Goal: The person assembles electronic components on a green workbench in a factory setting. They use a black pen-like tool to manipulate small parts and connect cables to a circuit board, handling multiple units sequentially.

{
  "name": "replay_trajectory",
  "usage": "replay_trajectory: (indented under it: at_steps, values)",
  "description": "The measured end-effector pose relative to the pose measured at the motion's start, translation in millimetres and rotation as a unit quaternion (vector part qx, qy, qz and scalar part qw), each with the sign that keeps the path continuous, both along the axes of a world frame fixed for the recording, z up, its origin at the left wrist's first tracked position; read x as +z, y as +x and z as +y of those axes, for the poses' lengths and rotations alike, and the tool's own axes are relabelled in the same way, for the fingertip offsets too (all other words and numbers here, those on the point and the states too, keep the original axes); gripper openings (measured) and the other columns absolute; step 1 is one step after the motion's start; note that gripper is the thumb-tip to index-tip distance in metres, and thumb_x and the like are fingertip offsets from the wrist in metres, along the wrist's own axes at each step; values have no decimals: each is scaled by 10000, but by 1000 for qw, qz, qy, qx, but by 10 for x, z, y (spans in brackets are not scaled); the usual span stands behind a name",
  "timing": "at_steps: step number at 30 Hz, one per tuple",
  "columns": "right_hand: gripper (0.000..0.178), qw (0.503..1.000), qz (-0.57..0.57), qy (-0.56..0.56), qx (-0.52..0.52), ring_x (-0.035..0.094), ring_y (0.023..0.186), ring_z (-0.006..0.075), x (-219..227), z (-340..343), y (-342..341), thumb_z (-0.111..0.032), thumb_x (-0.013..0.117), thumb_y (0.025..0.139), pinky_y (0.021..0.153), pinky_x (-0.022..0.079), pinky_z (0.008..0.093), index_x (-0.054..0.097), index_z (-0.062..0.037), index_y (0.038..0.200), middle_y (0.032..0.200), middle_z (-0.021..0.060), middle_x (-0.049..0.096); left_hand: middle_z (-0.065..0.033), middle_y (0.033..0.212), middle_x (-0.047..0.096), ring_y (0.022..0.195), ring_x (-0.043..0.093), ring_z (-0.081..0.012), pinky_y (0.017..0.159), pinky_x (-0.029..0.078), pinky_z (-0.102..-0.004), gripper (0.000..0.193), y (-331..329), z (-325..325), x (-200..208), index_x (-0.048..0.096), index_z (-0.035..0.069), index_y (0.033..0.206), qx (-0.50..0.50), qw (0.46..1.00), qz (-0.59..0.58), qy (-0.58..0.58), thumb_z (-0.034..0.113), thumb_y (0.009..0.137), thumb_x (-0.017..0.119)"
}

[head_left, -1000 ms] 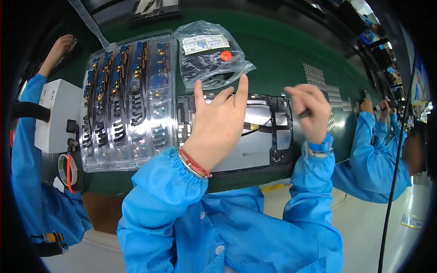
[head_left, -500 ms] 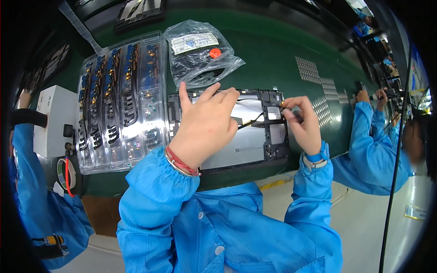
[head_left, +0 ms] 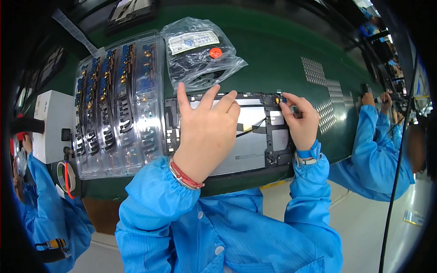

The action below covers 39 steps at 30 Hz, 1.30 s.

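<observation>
An opened tablet (head_left: pixel 236 163) with a silver battery area and black frame lies on the green bench before me. My left hand (head_left: pixel 210 127) rests over its left half, fingers spread toward the far edge. A thin black cable (head_left: pixel 251 129) runs from beside my left thumb toward the tablet's right side. At the far right corner, the fingertips of my right hand (head_left: pixel 301 119) pinch a small circuit board (head_left: pixel 278 100) with a gold spot, against the frame. My fingers partly cover this part.
To the left stands a clear plastic tray (head_left: pixel 160 91) of small boards with black cables. A clear bag (head_left: pixel 200 54) of black parts lies beyond the tablet. Sheets of small silver pieces (head_left: pixel 314 70) lie to the right. A white box (head_left: pixel 52 127) is far left; co-workers sit on both sides.
My right hand has shifted to the tablet's far right corner, bringing the small board against the frame. The black cable lies differently across the battery. My left hand stays spread over the tablet.
</observation>
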State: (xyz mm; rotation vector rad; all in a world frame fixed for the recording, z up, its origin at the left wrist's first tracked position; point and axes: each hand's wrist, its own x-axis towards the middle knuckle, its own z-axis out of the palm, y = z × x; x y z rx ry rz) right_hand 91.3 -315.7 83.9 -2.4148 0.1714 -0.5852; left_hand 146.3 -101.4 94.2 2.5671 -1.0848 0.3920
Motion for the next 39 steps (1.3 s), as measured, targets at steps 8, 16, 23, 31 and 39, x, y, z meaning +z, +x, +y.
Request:
replay_trajectory:
  at_steps: [8,16,23,31,39]
  values:
    - [294,995,-38,-92,6,579,681,229,-27,60,-2,41,656,703,599,470,304,615,-17,988,748,105,566,11,1009,570,1059,508,-158,1002,225,-598,145,-27,-96,-22,653,50,810,-47,995,-92,8,85,706,558]
    - [335,995,-37,-95,16,592,709,237,-22,60,-16,59,639,684,621,485,310,605,-14,1009,789,112,573,-4,945,578,1055,501,-159,1044,235,-531,132,33,-132,14,678,63,727,-134,982,-107,81,76,670,560]
    - [396,996,-24,-77,29,606,752,238,-31,26,-16,70,635,647,654,501,310,601,-18,1031,842,110,585,-12,979,611,1099,488,-181,1079,202,-495,176,46,-249,-10,710,97,792,-157,951,-215,154,99,691,566]
    - [293,988,-103,-119,1,601,746,264,254,30,59,23,640,706,623,485,322,621,-37,992,841,111,596,7,1037,602,1150,452,-188,1095,144,-482,216,-4,-421,237,709,131,887,-175,899,-208,343,134,731,559]
    - [408,965,39,-151,210,622,737,212,373,284,246,31,584,636,651,516,306,632,-107,1017,982,31,590,-60,1109,584,1085,505,-211,962,341,-462,142,-703,428,591,657,78,795,-100,994,35,-39,66,696,555]
